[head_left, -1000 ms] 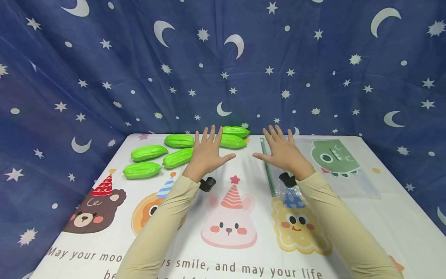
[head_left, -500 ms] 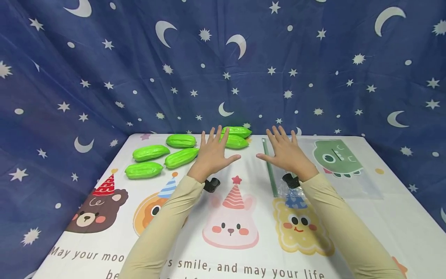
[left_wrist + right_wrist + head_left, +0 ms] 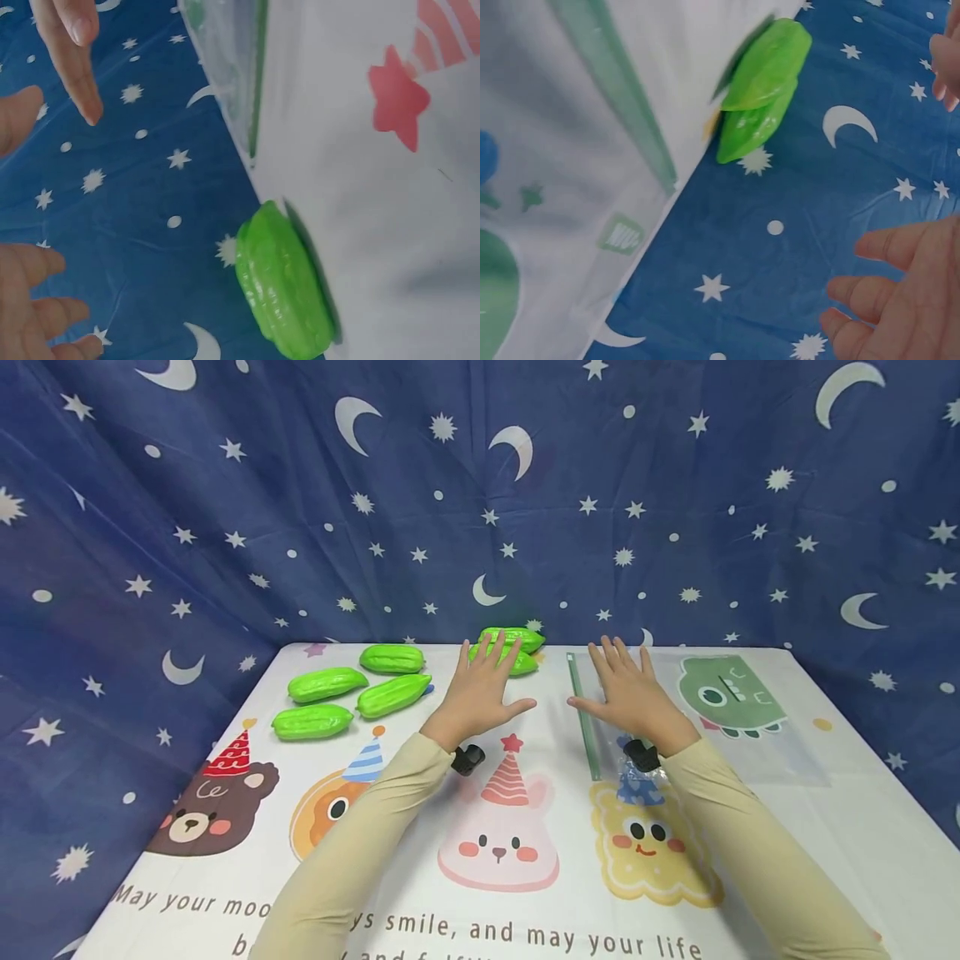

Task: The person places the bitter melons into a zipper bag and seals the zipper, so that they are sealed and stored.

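My left hand (image 3: 477,697) is held over the table with fingers straight and thumb spread, holding nothing. Its fingertips overlap, in the head view, two bright green ridged vegetables at the back edge, the rear one (image 3: 517,637) behind the front one (image 3: 525,664). The same pair (image 3: 761,82) shows in the right wrist view. My right hand (image 3: 633,697), likewise spread and holding nothing, is over a clear plastic bag (image 3: 795,764) with a green closure strip (image 3: 583,718). The bag lies flat, partly hidden by that hand and wrist.
Several more such vegetables lie at the back left, including a front one (image 3: 312,722) and a rear one (image 3: 392,658). A white tablecloth (image 3: 408,860) with printed cartoon figures covers the table. Behind it hangs a blue curtain (image 3: 405,510) with moons and stars.
Both hands have shifted slightly right and stay spread. The left hand no longer overlaps the vegetable nearest it on the left. The vegetables and bag have not moved on the table.
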`<state>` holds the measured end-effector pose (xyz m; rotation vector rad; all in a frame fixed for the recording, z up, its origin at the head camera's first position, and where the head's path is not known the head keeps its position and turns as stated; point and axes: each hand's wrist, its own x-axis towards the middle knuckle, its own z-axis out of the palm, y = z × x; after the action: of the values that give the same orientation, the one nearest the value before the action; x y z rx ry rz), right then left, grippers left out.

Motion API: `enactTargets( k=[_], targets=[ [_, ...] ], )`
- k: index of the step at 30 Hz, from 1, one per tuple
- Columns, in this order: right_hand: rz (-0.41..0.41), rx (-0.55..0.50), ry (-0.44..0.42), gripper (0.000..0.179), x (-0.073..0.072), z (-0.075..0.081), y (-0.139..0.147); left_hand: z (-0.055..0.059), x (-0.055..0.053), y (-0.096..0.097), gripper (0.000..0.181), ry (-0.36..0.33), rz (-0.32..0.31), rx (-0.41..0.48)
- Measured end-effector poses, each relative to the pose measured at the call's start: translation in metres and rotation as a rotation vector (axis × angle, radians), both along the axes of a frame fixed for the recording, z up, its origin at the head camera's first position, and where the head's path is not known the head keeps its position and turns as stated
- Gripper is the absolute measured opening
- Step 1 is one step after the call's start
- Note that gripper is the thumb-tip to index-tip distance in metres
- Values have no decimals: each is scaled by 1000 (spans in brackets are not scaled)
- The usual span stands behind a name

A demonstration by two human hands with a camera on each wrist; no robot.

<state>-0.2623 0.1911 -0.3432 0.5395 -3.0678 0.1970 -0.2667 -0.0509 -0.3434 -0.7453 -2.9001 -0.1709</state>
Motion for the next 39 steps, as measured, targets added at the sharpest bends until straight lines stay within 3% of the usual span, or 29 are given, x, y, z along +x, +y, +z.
enactTargets(
  k=[3, 10, 18, 27, 31, 39],
  targets=[
    [6, 3, -11, 96, 1, -5, 5, -6, -7, 5, 88, 14, -32, -29],
    [24, 35, -9, 94, 3, -19, 17, -21, -20, 18, 85, -48, -170, -36],
    [29, 60, -13, 93, 0, -31, 26, -30, -38, 32, 82, -43, -265, -93],
    [17, 66, -28, 92, -2, -45, 31, -44, -63, 49, 79, -41, -299, -155],
    [19, 75, -40, 93, -3, -48, 33, -46, -70, 60, 78, -58, -302, -197],
    [28, 84, -64, 91, -10, -50, 33, -48, -86, 77, 78, -18, -313, -300]
  ],
)
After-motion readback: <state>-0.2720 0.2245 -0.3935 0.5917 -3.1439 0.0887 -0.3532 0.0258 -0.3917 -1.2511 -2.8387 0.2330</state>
